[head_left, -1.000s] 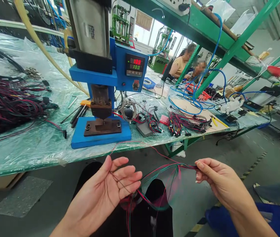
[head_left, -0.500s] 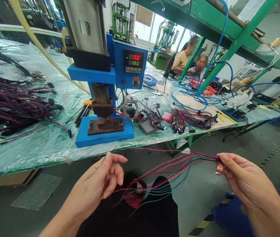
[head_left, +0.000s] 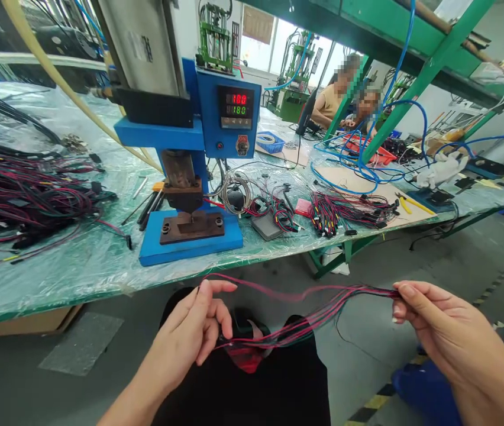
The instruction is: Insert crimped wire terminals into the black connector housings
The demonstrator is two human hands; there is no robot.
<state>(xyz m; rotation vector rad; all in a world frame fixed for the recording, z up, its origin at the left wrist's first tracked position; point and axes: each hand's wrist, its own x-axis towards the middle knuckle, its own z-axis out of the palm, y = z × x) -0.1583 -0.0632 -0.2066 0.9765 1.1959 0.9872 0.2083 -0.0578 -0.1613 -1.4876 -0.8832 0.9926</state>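
Observation:
In front of my lap a bundle of thin red, black and green wires (head_left: 370,289) stretches between my hands. My right hand (head_left: 445,328) is closed, pinching the gathered end of the bundle between thumb and fingers. At the other end, my left hand (head_left: 192,331) has its thumb against the index finger, where a single red wire comes in. The rest of the strands run slack to its curled lower fingers, which hide their ends. Both hands are below the bench edge.
A blue press (head_left: 190,236) with a lit display stands on the plastic-covered bench (head_left: 101,278). Wire heaps lie left (head_left: 34,195) and right (head_left: 323,216) of it, with yellow-handled pliers (head_left: 405,204) farther right. Two people (head_left: 327,106) sit beyond the green frame.
The red wire at my left fingertips has gone from nearly straight to slack and sagging. The loose strands have drawn closer together. Both hands are slightly lower and farther right in view.

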